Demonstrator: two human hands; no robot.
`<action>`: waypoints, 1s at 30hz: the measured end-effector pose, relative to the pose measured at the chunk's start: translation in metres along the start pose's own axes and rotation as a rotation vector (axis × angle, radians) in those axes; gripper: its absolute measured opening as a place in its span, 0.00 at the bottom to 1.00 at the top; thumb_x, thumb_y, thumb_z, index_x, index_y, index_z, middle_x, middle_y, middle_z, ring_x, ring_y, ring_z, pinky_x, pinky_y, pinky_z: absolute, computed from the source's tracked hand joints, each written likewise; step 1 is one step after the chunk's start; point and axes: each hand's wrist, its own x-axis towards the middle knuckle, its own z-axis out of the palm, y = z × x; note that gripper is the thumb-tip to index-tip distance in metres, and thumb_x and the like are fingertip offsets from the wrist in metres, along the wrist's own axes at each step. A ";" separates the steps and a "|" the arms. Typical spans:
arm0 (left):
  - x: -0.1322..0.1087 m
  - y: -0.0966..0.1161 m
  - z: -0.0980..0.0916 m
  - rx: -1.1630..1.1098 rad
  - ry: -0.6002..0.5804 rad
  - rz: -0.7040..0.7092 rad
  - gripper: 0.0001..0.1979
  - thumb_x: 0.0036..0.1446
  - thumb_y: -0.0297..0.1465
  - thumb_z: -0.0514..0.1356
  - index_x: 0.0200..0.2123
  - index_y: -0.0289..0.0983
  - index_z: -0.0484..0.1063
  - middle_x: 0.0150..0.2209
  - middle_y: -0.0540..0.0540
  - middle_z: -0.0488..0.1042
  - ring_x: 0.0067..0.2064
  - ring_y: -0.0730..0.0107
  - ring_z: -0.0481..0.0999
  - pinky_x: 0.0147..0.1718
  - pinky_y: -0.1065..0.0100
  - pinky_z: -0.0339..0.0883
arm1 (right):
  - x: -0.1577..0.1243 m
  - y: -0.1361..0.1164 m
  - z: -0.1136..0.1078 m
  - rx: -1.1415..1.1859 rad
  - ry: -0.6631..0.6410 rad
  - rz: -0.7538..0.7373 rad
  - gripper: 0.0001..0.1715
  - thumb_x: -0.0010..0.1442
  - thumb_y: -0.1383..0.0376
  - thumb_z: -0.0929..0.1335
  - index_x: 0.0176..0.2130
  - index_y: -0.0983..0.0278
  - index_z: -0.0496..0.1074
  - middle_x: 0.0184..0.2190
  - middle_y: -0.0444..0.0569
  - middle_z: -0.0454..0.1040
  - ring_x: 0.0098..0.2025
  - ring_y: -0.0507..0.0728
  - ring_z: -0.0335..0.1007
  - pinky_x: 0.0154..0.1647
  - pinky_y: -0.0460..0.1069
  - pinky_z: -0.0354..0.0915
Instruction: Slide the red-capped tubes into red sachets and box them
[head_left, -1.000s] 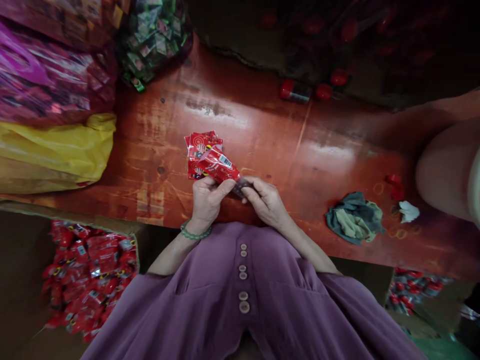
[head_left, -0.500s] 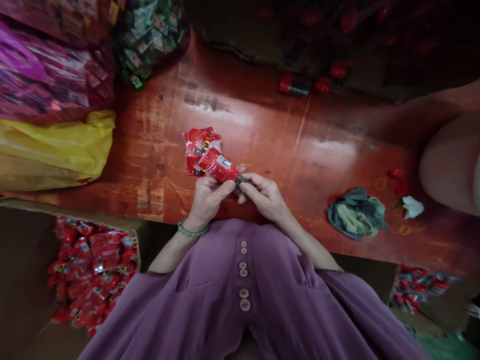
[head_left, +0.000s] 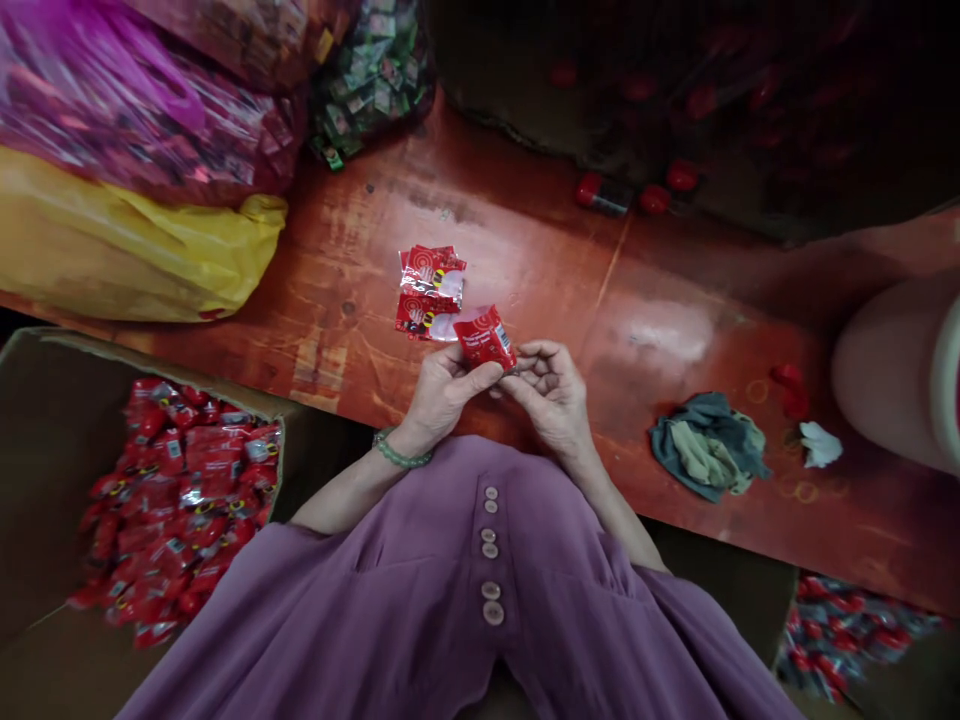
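Note:
A small red printed packet (head_left: 486,338) with a white barcode label is held up over the table's near edge. My left hand (head_left: 448,392) grips its lower left side, thumb across the front. At the lower right corner, the thumb and fingers of my right hand (head_left: 551,392) pinch the packet's end; what lies under those fingertips is mostly hidden. Just beyond my left hand, several flat red packets (head_left: 431,280) lie in a loose, overlapping pile on the reddish wooden table (head_left: 352,340).
Bulging bags, one yellow (head_left: 202,260), crowd the left. Below stands a carton of filled red packets (head_left: 187,490). Red-capped jars (head_left: 600,193) lie at the back. To the right are a crumpled cloth (head_left: 709,445), rubber bands and a pale bucket (head_left: 892,360).
The packet has turned more upright, and its dark lower end has gone from sight behind my fingers. My right hand has shifted slightly right. The camera view has rotated a little.

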 end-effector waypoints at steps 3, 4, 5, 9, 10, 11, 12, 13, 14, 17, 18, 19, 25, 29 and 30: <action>-0.005 -0.001 0.002 -0.024 0.017 0.058 0.18 0.50 0.46 0.71 0.37 0.38 0.82 0.37 0.45 0.83 0.38 0.67 0.81 0.42 0.67 0.74 | -0.004 0.000 -0.002 -0.032 -0.047 -0.026 0.23 0.52 0.59 0.78 0.45 0.57 0.70 0.35 0.40 0.77 0.34 0.49 0.76 0.36 0.46 0.79; -0.007 -0.001 0.002 -0.015 0.020 0.058 0.18 0.51 0.45 0.70 0.37 0.38 0.82 0.37 0.45 0.83 0.38 0.68 0.81 0.43 0.67 0.74 | -0.005 0.000 -0.002 -0.038 -0.060 -0.027 0.22 0.52 0.58 0.78 0.44 0.58 0.71 0.36 0.41 0.78 0.33 0.49 0.77 0.36 0.46 0.79; -0.009 -0.002 0.003 -0.003 0.012 0.051 0.17 0.51 0.45 0.70 0.36 0.38 0.82 0.37 0.45 0.83 0.37 0.68 0.80 0.42 0.67 0.74 | -0.007 0.001 -0.003 -0.038 -0.066 -0.027 0.21 0.51 0.58 0.78 0.43 0.58 0.72 0.36 0.41 0.78 0.32 0.49 0.77 0.35 0.47 0.79; -0.019 -0.004 0.004 0.054 -0.051 0.020 0.16 0.52 0.44 0.69 0.34 0.37 0.83 0.32 0.46 0.82 0.32 0.69 0.79 0.36 0.68 0.74 | -0.010 0.007 -0.009 -0.047 -0.010 -0.046 0.22 0.45 0.54 0.80 0.36 0.60 0.74 0.31 0.41 0.79 0.24 0.50 0.75 0.27 0.47 0.76; -0.021 -0.004 0.005 0.070 -0.055 0.017 0.15 0.53 0.44 0.69 0.34 0.37 0.83 0.32 0.46 0.82 0.32 0.69 0.79 0.36 0.68 0.74 | -0.010 0.008 -0.010 -0.062 0.004 -0.060 0.23 0.44 0.53 0.80 0.35 0.60 0.73 0.30 0.42 0.79 0.22 0.50 0.74 0.25 0.48 0.75; -0.022 -0.003 0.005 0.087 -0.052 0.014 0.15 0.53 0.44 0.69 0.34 0.37 0.83 0.32 0.46 0.83 0.32 0.69 0.79 0.36 0.68 0.75 | -0.009 0.009 -0.010 -0.079 0.012 -0.077 0.23 0.42 0.52 0.80 0.33 0.60 0.73 0.29 0.42 0.79 0.21 0.51 0.73 0.23 0.48 0.74; -0.023 -0.002 0.006 0.105 -0.048 0.013 0.16 0.52 0.44 0.69 0.34 0.37 0.83 0.32 0.46 0.83 0.33 0.68 0.79 0.36 0.68 0.75 | -0.008 0.011 -0.011 -0.098 0.016 -0.097 0.24 0.42 0.51 0.81 0.32 0.60 0.73 0.28 0.42 0.79 0.21 0.51 0.73 0.23 0.48 0.73; -0.024 -0.002 0.006 0.123 -0.045 0.015 0.16 0.52 0.44 0.69 0.34 0.37 0.83 0.33 0.45 0.83 0.33 0.68 0.80 0.37 0.67 0.75 | -0.007 0.012 -0.010 -0.116 0.018 -0.121 0.24 0.41 0.51 0.81 0.30 0.60 0.73 0.27 0.42 0.79 0.21 0.51 0.73 0.23 0.48 0.73; -0.025 -0.001 0.005 0.137 -0.043 0.018 0.17 0.52 0.45 0.69 0.35 0.37 0.83 0.33 0.45 0.83 0.34 0.67 0.80 0.37 0.67 0.76 | -0.006 0.013 -0.010 -0.135 0.022 -0.147 0.24 0.41 0.50 0.81 0.29 0.60 0.72 0.26 0.42 0.78 0.22 0.52 0.73 0.23 0.49 0.73; -0.024 -0.001 0.003 0.136 -0.033 0.025 0.17 0.52 0.45 0.69 0.36 0.37 0.83 0.35 0.44 0.84 0.36 0.65 0.82 0.41 0.65 0.76 | -0.002 0.016 -0.007 -0.189 0.037 -0.226 0.23 0.42 0.51 0.81 0.25 0.60 0.72 0.23 0.43 0.77 0.26 0.55 0.76 0.28 0.50 0.74; -0.024 -0.002 0.002 0.116 -0.033 0.023 0.17 0.53 0.45 0.68 0.36 0.37 0.83 0.36 0.44 0.84 0.37 0.65 0.82 0.42 0.65 0.76 | -0.001 0.017 -0.005 -0.203 0.037 -0.253 0.22 0.43 0.52 0.81 0.25 0.60 0.72 0.22 0.43 0.77 0.27 0.56 0.77 0.29 0.51 0.74; -0.023 -0.002 0.000 0.090 -0.035 0.018 0.17 0.54 0.45 0.68 0.37 0.37 0.83 0.38 0.43 0.84 0.39 0.64 0.82 0.43 0.65 0.76 | 0.000 0.016 -0.003 -0.213 0.031 -0.276 0.21 0.44 0.53 0.81 0.25 0.60 0.72 0.22 0.43 0.77 0.27 0.55 0.77 0.30 0.50 0.74; -0.019 0.003 -0.011 -0.014 -0.056 0.041 0.19 0.51 0.43 0.70 0.42 0.37 0.82 0.43 0.39 0.83 0.43 0.59 0.83 0.44 0.63 0.77 | 0.002 0.011 0.006 -0.224 -0.092 -0.114 0.18 0.50 0.53 0.78 0.27 0.61 0.72 0.24 0.42 0.78 0.18 0.51 0.72 0.19 0.46 0.70; -0.018 0.001 -0.015 -0.063 -0.051 0.079 0.19 0.55 0.43 0.68 0.45 0.38 0.80 0.45 0.40 0.82 0.44 0.60 0.83 0.45 0.63 0.76 | 0.005 0.011 0.010 -0.212 -0.154 -0.031 0.20 0.51 0.51 0.77 0.27 0.61 0.70 0.22 0.41 0.76 0.17 0.50 0.70 0.18 0.46 0.69; -0.018 -0.001 -0.014 -0.059 -0.043 0.087 0.19 0.55 0.44 0.67 0.44 0.37 0.80 0.43 0.40 0.83 0.42 0.61 0.83 0.44 0.63 0.76 | 0.007 0.012 0.011 -0.223 -0.145 -0.063 0.20 0.50 0.50 0.77 0.27 0.61 0.71 0.22 0.41 0.76 0.17 0.50 0.69 0.19 0.46 0.69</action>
